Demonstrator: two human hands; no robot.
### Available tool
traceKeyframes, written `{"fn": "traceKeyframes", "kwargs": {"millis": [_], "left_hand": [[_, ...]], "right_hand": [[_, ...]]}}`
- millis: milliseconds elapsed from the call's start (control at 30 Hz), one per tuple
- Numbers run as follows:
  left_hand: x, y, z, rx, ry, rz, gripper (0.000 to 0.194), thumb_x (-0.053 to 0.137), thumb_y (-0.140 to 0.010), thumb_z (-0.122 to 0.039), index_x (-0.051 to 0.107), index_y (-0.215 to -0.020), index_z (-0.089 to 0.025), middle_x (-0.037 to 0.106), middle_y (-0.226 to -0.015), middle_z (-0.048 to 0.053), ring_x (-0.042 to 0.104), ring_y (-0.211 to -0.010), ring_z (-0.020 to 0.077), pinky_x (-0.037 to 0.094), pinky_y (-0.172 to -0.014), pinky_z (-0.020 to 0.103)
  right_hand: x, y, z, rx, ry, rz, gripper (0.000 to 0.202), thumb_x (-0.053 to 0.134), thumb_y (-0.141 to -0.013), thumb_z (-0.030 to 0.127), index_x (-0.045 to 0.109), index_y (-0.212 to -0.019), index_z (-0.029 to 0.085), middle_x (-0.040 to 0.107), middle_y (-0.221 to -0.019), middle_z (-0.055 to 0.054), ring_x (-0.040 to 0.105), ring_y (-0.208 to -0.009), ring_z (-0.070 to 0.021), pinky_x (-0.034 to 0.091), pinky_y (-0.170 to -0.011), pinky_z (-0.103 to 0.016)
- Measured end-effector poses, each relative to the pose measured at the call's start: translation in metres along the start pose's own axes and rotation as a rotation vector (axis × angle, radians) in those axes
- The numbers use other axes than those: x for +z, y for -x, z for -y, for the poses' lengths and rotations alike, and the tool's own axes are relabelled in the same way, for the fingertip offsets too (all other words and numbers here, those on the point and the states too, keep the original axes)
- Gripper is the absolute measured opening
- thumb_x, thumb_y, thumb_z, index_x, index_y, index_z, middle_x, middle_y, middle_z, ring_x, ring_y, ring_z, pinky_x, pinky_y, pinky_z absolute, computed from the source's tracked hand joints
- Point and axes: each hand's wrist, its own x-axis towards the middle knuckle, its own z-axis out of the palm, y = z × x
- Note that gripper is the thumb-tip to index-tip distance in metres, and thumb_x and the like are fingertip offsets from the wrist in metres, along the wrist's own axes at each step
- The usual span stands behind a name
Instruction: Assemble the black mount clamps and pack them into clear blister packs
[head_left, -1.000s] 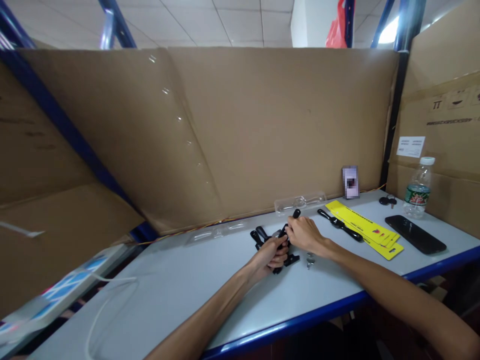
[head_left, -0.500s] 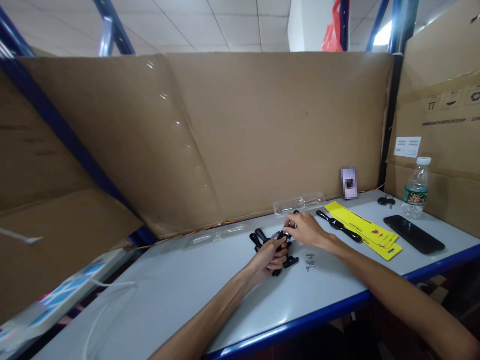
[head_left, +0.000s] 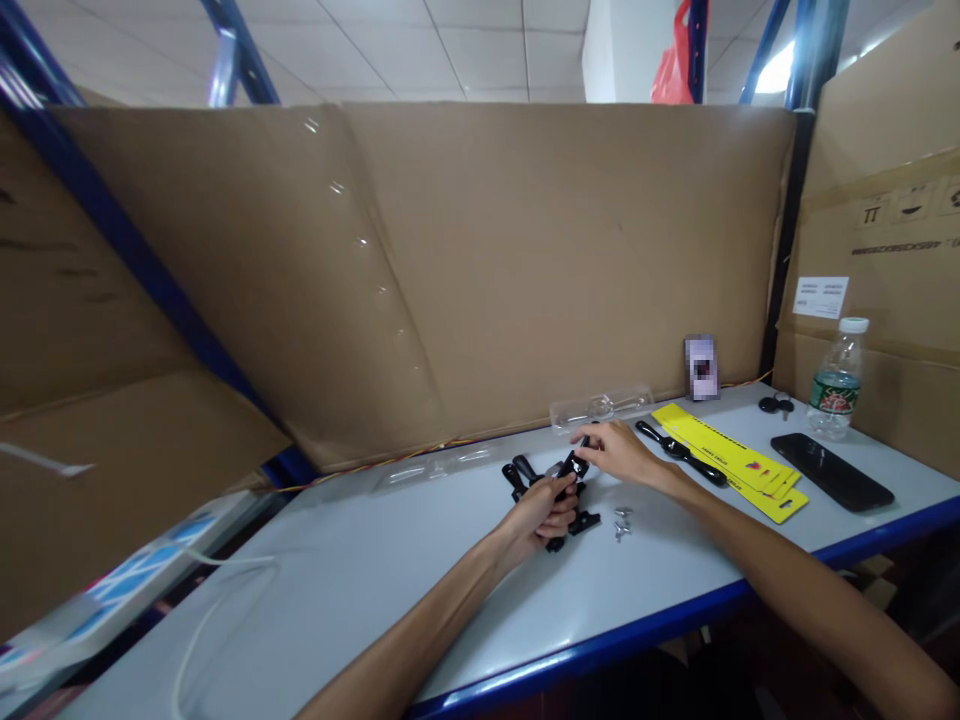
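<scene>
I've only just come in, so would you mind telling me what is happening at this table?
A person's left hand grips a narrow black part, and the right hand has its fingers at the upper end. More black pieces lie beside the left hand. Small silvery metal pieces and flat yellow cards rest on the grey table.

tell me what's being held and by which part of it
A black tool-like piece: left hand around its lower part, right hand at its upper end.

A slim, glossy black piece (head_left: 575, 464), partly hidden, is held tilted over the pale tabletop (head_left: 337, 570).
</scene>
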Motion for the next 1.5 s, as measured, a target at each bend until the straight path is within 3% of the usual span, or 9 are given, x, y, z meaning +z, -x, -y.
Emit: {"fn": "traceKeyframes", "kwargs": {"millis": [67, 200, 467, 700, 833, 1067, 1233, 1333, 1500], "left_hand": [[0.000, 0.000, 0.000, -0.001, -0.003, 0.006, 0.039, 0.068, -0.085, -0.044, 0.040, -0.074, -0.021, 0.028, -0.047, -0.013, 0.013, -0.035, 0.0012, 0.006, -0.032, 0.014], [0.001, 0.001, 0.000, 0.001, -0.004, 0.011, 0.038, 0.070, -0.083, -0.044, 0.041, -0.074, -0.021, 0.028, -0.046, -0.013, 0.012, -0.035, 0.0009, 0.006, -0.032, 0.013], [-0.001, 0.001, -0.001, -0.023, 0.013, 0.017, 0.038, 0.067, -0.087, -0.045, 0.041, -0.075, -0.020, 0.028, -0.048, -0.013, 0.013, -0.034, 0.0007, 0.008, -0.032, 0.013], [-0.004, 0.000, -0.001, -0.056, 0.048, 0.019, 0.034, 0.062, -0.091, -0.041, 0.041, -0.076, -0.020, 0.028, -0.049, -0.013, 0.012, -0.034, 0.0008, 0.008, -0.032, 0.013], [-0.006, -0.002, 0.000, -0.040, 0.046, 0.029, 0.033, 0.064, -0.090, -0.040, 0.042, -0.076, -0.020, 0.028, -0.049, -0.013, 0.013, -0.035, 0.0008, 0.008, -0.032, 0.013], [-0.002, 0.002, 0.002, -0.004, 0.002, 0.017, 0.035, 0.066, -0.087, -0.043, 0.042, -0.076, -0.020, 0.028, -0.050, -0.013, 0.014, -0.035, 0.0005, 0.007, -0.033, 0.012], [0.001, 0.004, 0.002, 0.007, -0.035, 0.026, 0.037, 0.068, -0.085, -0.043, 0.042, -0.075, -0.020, 0.029, -0.050, -0.013, 0.016, -0.036, 0.0005, 0.008, -0.034, 0.012], [-0.001, 0.002, 0.001, -0.018, -0.012, 0.032, 0.035, 0.067, -0.086, -0.042, 0.042, -0.075, -0.020, 0.028, -0.049, -0.013, 0.014, -0.035, 0.0005, 0.006, -0.033, 0.013], [-0.004, 0.000, -0.001, -0.062, 0.028, 0.042, 0.032, 0.066, -0.087, -0.038, 0.042, -0.075, -0.020, 0.027, -0.050, -0.013, 0.014, -0.035, 0.0007, 0.005, -0.033, 0.013]], "right_hand": [[0.000, 0.001, 0.000, -0.054, -0.009, 0.035, 0.021, 0.065, -0.088, 0.023, 0.078, -0.105, 0.022, 0.075, -0.077, 0.000, 0.062, -0.070, -0.0130, 0.036, -0.064, -0.021], [0.002, 0.003, 0.003, -0.140, 0.100, 0.107, 0.015, 0.064, -0.091, 0.024, 0.080, -0.094, 0.022, 0.077, -0.087, -0.003, 0.067, -0.081, -0.0157, 0.039, -0.068, -0.023], [0.004, 0.004, 0.003, -0.104, 0.285, 0.089, 0.012, 0.064, -0.093, 0.026, 0.075, -0.093, 0.019, 0.076, -0.091, -0.006, 0.067, -0.085, -0.0174, 0.039, -0.070, -0.024], [0.006, 0.010, 0.013, -0.078, 0.452, 0.106, 0.024, 0.052, -0.099, 0.031, 0.070, -0.103, 0.015, 0.075, -0.099, -0.012, 0.069, -0.087, -0.0215, 0.040, -0.070, -0.026], [0.001, 0.012, 0.019, -0.075, 0.497, 0.108, 0.029, 0.047, -0.100, 0.029, 0.072, -0.100, 0.014, 0.075, -0.096, -0.015, 0.070, -0.086, -0.0243, 0.042, -0.071, -0.028], [-0.009, 0.011, 0.019, -0.122, 0.438, 0.153, 0.027, 0.061, -0.094, 0.040, 0.076, -0.096, 0.017, 0.076, -0.094, -0.013, 0.070, -0.089, -0.0241, 0.041, -0.071, -0.027], [0.006, 0.009, 0.021, 0.005, 0.446, 0.125, 0.026, 0.056, -0.093, 0.028, 0.078, -0.084, 0.017, 0.076, -0.088, -0.014, 0.069, -0.080, -0.0233, 0.038, -0.065, -0.028], [0.007, 0.006, 0.017, 0.053, 0.354, 0.090, 0.033, 0.055, -0.095, 0.036, 0.077, -0.077, 0.019, 0.075, -0.080, -0.011, 0.066, -0.073, -0.0200, 0.033, -0.061, -0.027], [-0.006, 0.004, 0.006, -0.049, 0.150, 0.035, 0.024, 0.058, -0.095, 0.031, 0.077, -0.088, 0.020, 0.072, -0.073, -0.001, 0.056, -0.065, -0.0118, 0.028, -0.060, -0.022]]}}
